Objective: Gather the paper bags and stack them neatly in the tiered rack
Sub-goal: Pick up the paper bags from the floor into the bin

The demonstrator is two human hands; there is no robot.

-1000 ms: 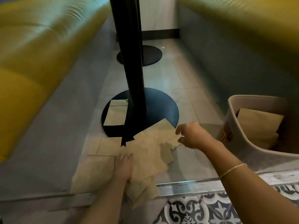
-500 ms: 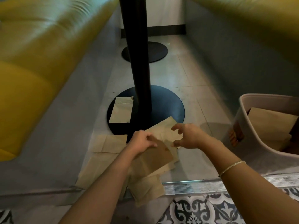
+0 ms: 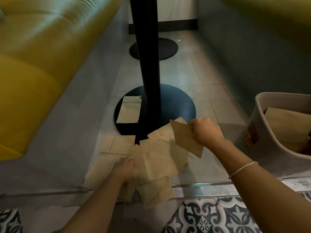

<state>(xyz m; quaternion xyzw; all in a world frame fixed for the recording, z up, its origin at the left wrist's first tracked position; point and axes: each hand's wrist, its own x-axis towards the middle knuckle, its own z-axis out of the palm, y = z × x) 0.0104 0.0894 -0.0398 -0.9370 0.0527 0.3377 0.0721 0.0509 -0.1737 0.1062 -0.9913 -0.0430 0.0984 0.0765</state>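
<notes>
Brown paper bag [image 3: 186,140] hangs pinched in my right hand [image 3: 207,132], lifted over the loose bags [image 3: 158,162] on the floor by the table base [image 3: 176,105]. My left hand [image 3: 124,167] rests on that pile; I can't tell its finger pose. I should square edges before dropping this one into the bin [image 3: 262,132] at right.

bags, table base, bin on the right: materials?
Bags: thin brown kraft paper, matte; they crease and lie flat, and the one in the right hand bends. Table base: looks like black painted metal, smooth with a dull sheen. Bin: probably plastic, beige, smooth rounded rim; blur leaves it uncertain.
</notes>
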